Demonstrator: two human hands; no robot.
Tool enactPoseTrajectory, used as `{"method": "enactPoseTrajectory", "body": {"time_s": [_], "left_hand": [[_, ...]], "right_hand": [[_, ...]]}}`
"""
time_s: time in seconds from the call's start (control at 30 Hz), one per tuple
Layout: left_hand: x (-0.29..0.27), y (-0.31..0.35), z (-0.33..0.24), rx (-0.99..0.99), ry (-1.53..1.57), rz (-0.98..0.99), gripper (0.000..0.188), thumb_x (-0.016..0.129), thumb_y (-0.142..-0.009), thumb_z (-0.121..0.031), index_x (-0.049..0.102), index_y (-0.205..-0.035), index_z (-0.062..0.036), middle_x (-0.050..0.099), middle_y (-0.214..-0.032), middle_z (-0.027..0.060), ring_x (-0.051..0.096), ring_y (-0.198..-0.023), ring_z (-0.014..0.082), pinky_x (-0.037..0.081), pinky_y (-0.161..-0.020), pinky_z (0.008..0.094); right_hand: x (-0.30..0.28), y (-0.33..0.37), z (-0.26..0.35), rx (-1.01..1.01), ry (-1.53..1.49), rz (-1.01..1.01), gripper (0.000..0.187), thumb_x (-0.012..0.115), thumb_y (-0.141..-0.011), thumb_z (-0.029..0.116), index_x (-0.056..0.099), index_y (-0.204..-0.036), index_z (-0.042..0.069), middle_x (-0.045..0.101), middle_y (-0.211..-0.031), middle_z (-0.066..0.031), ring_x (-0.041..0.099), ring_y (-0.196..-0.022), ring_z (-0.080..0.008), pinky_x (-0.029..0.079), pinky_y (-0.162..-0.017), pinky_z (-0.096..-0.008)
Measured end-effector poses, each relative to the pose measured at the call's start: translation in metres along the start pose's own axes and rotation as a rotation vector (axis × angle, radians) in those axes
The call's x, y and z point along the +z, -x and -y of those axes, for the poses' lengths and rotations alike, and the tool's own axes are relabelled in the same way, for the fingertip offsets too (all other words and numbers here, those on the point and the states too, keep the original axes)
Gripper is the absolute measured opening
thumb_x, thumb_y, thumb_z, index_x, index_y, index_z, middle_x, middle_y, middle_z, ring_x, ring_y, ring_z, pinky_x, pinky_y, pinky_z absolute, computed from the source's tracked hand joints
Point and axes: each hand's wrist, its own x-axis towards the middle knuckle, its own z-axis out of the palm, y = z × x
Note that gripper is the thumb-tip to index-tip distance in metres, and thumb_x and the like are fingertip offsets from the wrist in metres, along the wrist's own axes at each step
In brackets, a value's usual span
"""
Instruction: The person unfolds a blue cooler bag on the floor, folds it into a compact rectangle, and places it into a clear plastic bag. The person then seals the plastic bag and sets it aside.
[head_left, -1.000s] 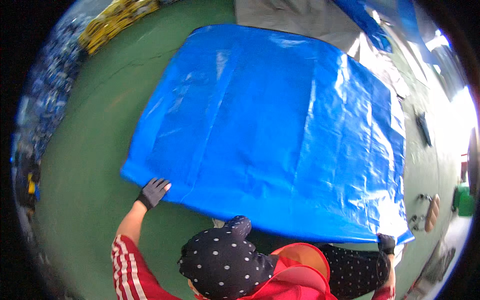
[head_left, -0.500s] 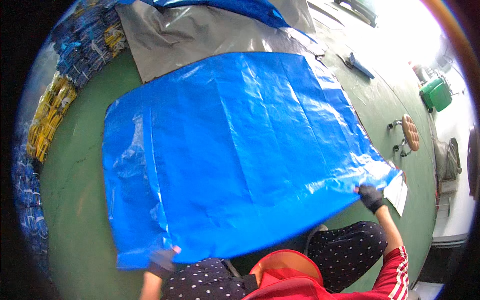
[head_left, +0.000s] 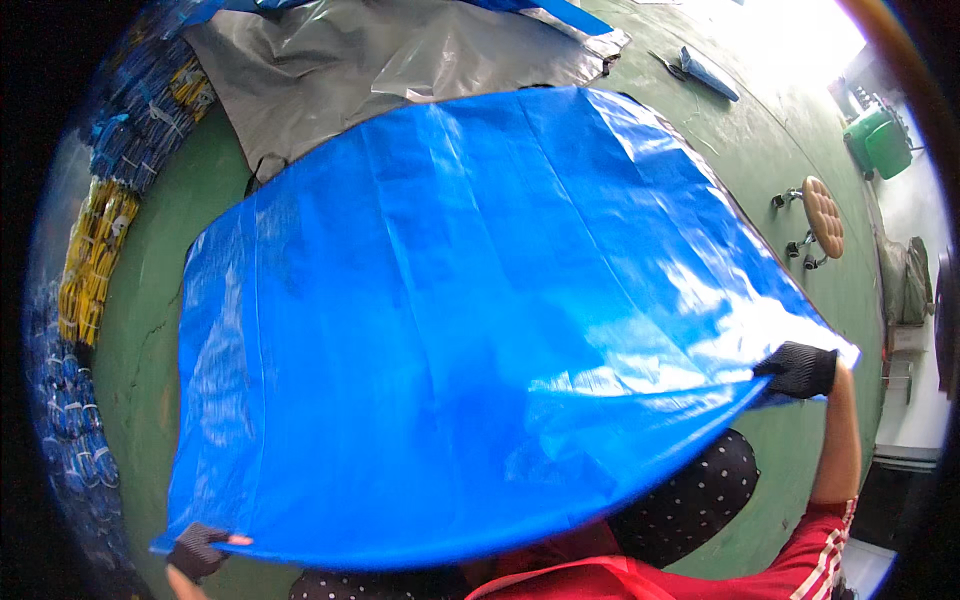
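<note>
Between seven and eight o'clock, my left hand (head_left: 203, 552) pinches the blue sheet (head_left: 430, 310) by its near edge; just past three, my right hand (head_left: 800, 370) clenches it. Sheet's bulk: between one and two from the left, near nine from the right.

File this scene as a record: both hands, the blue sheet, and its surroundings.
left hand: gloved, gripping the blue tarpaulin at its near-left corner
right hand: gloved, gripping it close to its near-right corner
tarpaulin state: spread out, creased
beyond it: grey sheet
left side: yellow bundles, blue bundles
right side: tufted stool, green bin
floor: green
</note>
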Motion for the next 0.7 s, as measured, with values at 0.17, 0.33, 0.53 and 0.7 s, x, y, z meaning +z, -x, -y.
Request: {"method": "enactPoseTrajectory", "body": {"time_s": [0.17, 0.33, 0.53, 0.7], "left_hand": [[-0.084, 0.056, 0.025, -0.077, -0.245, -0.289, 0.024, 0.064, -0.07, -0.022, 0.072, -0.092, -0.0156, 0.066, -0.092, 0.0209, 0.062, -0.088, 0.0371, 0.048, -0.082, 0.0445], [-0.16, -0.023, 0.004, 0.071, -0.535, -0.668, 0.027, 0.065, -0.068, -0.026, 0.072, -0.091, -0.0129, 0.065, -0.089, 0.0223, 0.062, -0.087, 0.0376, 0.048, -0.081, 0.0449], [-0.211, -0.261, -0.018, -0.011, -0.457, -0.624, 0.054, 0.062, -0.073, -0.034, 0.06, -0.121, -0.0079, 0.058, -0.123, 0.0185, 0.055, -0.113, 0.0359, 0.044, -0.097, 0.0423], [-0.217, -0.406, -0.033, 0.191, -0.344, -0.583, 0.054, 0.062, -0.078, -0.027, 0.055, -0.126, -0.004, 0.051, -0.134, 0.0199, 0.046, -0.125, 0.0344, 0.034, -0.108, 0.0408]], "right_hand": [[-0.075, 0.036, -0.015, -0.084, 0.057, 0.128, 0.036, 0.072, -0.071, 0.018, 0.069, -0.102, 0.003, 0.069, -0.087, -0.0183, 0.069, -0.075, -0.0268, 0.054, -0.073, -0.0338], [-0.133, -0.102, 0.0, 0.056, 0.396, -0.064, 0.052, 0.064, -0.078, 0.045, 0.067, -0.102, -0.002, 0.066, -0.098, -0.0207, 0.065, -0.084, -0.03, 0.051, -0.076, -0.0385], [-0.111, -0.322, -0.011, 0.087, 0.211, -0.033, 0.056, 0.061, -0.08, 0.05, 0.065, -0.112, 0.004, 0.066, -0.107, -0.019, 0.063, -0.095, -0.0325, 0.048, -0.085, -0.0424], [-0.064, -0.415, -0.023, 0.099, 0.149, -0.188, 0.047, 0.061, -0.084, 0.042, 0.064, -0.117, 0.009, 0.064, -0.114, -0.0168, 0.061, -0.104, -0.0325, 0.045, -0.093, -0.0421]]}}
